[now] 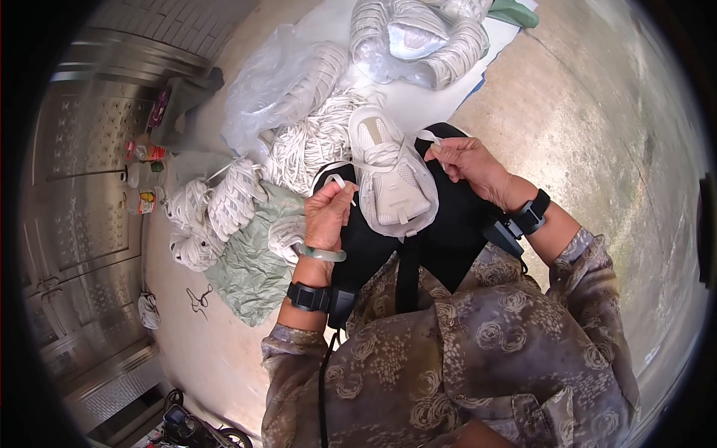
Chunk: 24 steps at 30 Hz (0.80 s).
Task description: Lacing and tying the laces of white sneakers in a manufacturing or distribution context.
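A white shoe upper [403, 198] lies on the black cloth [463, 216] over my lap, with its mesh toe [371, 128] pointing away from me. A white shoelace [426, 137] runs from its opening out to both sides. My left hand [326, 213], with a pale bangle at the wrist, pinches one end of the lace beside the shoe. On the other side, my right hand [470, 166] grips the lace between thumb and fingers. Both hands are closed and stand a little apart from the upper.
Beyond my left hand sits a heap of loose white laces [314, 145]. Bundled shoe uppers [237, 196] lie on a green crumpled sheet [258, 257] at left. Plastic-wrapped stacks of uppers [455, 56] stand at the far side. Bottles [142, 175] line the metal door [82, 142].
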Each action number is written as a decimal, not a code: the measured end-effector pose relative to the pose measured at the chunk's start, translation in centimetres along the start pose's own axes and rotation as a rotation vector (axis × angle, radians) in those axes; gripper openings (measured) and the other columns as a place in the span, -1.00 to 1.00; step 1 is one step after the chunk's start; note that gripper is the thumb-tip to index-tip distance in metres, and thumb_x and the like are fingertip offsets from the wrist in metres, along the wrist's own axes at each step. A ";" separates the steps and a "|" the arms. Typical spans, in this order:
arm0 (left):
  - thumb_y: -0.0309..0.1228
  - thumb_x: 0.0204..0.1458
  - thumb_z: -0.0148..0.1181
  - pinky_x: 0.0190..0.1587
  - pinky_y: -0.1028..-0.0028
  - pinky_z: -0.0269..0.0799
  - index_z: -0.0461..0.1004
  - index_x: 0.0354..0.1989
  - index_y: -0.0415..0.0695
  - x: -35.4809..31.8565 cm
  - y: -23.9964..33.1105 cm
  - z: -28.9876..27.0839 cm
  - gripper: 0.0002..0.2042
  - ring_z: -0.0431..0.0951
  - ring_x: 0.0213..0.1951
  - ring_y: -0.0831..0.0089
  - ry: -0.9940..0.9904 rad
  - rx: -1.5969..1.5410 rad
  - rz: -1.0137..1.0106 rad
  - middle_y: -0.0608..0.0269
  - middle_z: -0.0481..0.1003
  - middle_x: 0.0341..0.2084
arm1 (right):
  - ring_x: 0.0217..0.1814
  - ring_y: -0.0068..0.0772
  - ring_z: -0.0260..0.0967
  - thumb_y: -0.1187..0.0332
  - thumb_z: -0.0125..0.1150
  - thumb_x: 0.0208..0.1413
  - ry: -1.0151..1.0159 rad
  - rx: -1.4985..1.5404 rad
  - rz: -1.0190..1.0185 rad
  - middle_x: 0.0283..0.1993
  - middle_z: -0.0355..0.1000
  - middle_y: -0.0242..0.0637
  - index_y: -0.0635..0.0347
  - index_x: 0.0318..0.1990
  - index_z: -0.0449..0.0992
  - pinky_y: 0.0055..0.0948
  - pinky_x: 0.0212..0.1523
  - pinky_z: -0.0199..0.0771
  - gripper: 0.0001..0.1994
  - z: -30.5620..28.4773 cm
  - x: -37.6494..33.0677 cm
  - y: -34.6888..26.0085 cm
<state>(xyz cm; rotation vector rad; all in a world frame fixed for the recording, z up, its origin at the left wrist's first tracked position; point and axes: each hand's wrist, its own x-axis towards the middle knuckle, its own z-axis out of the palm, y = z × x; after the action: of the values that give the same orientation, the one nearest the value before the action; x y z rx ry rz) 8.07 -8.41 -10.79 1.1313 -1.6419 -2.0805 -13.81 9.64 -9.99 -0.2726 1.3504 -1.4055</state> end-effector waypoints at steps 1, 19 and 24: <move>-0.43 0.11 0.18 -0.67 0.67 0.17 0.56 -0.35 -0.22 0.0 0.1 0.1 -0.89 0.28 -0.73 0.69 -0.029 -0.063 0.004 0.41 0.43 -0.69 | -0.60 -0.74 0.17 0.25 0.20 0.17 0.011 0.056 0.019 -0.58 0.33 -0.56 0.17 -0.30 0.59 -0.69 -0.58 0.17 -0.81 -0.1 0.1 0.0; -0.46 0.14 0.12 -0.67 0.67 0.07 0.45 -0.35 -0.15 0.6 -0.3 1.9 -0.95 0.19 -0.72 0.71 0.033 -0.095 0.116 0.43 0.36 -0.70 | -0.49 -0.74 0.14 0.48 0.32 -0.02 0.222 -0.071 -0.497 -0.55 0.28 -0.54 0.25 -0.41 0.52 -0.66 -0.47 0.21 -0.92 2.8 2.3 3.0; -0.48 0.14 0.10 -0.66 0.66 0.09 0.42 -0.32 -0.13 0.7 -0.4 2.2 -0.98 0.20 -0.71 0.70 0.062 -0.112 0.123 0.42 0.35 -0.71 | -0.50 -0.72 0.13 0.48 0.32 -0.04 0.275 -0.165 -0.535 -0.57 0.27 -0.53 0.23 -0.41 0.51 -0.63 -0.47 0.22 -0.91 3.4 2.4 2.8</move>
<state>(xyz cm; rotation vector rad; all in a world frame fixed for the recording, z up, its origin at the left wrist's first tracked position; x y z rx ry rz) 6.21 -7.19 -11.27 1.0220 -1.5066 -2.0122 -10.58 6.63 -12.34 -0.6013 1.7034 -1.8222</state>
